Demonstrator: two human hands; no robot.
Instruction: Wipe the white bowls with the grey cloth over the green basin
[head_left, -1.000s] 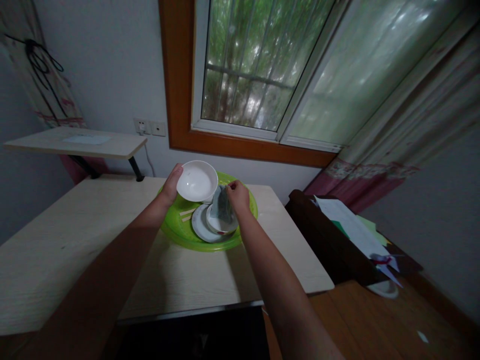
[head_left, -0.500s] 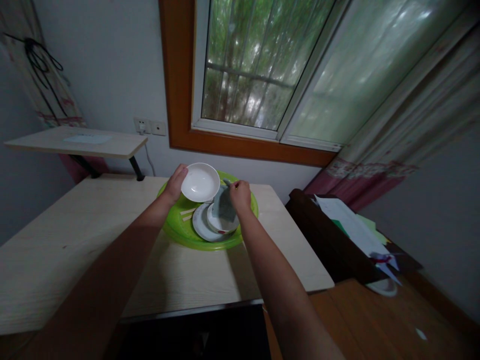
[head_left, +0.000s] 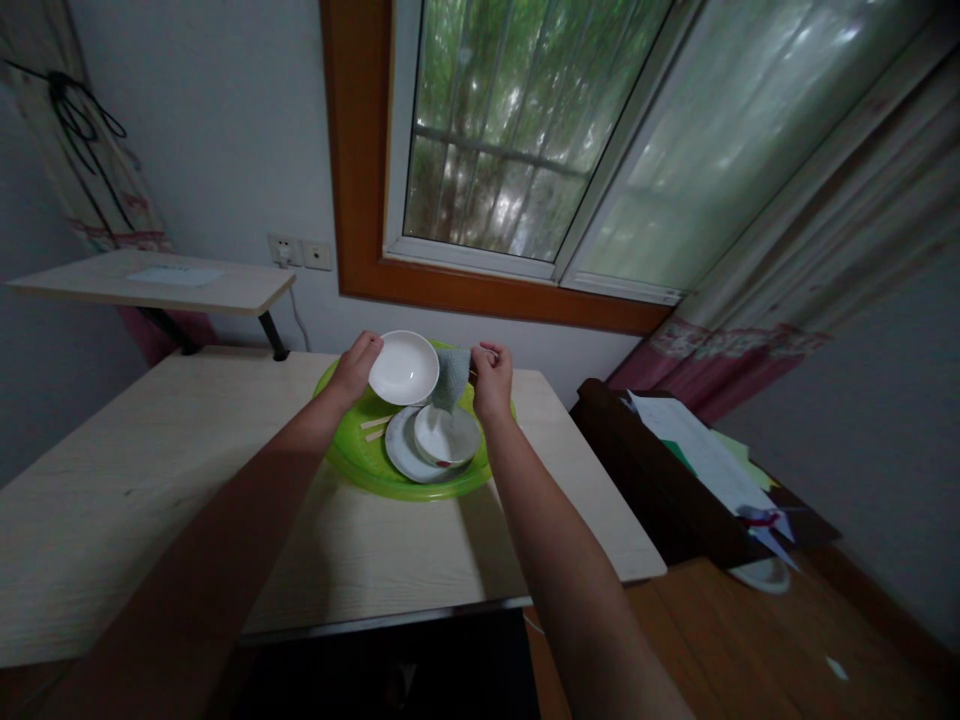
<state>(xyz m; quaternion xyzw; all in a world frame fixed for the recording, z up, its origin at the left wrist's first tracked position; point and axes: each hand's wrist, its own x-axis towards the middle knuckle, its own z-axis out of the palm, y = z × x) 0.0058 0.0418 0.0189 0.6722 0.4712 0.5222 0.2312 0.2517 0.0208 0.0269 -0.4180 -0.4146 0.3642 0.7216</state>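
My left hand (head_left: 355, 364) grips the rim of a small white dish (head_left: 405, 367), holding it tilted above a round green basin (head_left: 352, 460) on the pale wooden table (head_left: 150, 470). My right hand (head_left: 491, 382) pinches a grey cloth (head_left: 451, 378) that hangs beside the dish. In the basin lie a white plate (head_left: 397, 455) and on it a small white bowl (head_left: 448, 436). Wooden chopsticks (head_left: 373, 428) lie in the basin to the left of the plate.
A raised wooden shelf (head_left: 157, 283) stands at the table's far left. A window (head_left: 510, 140) with a brown frame is behind the table, and curtains (head_left: 825, 260) hang to the right. A dark low cabinet (head_left: 660, 490) with papers (head_left: 705, 450) stands to the right.
My right hand has lifted the grey cloth out of the small bowl up to the level of the held dish. The left hand has tilted the dish and drawn it slightly nearer the cloth.
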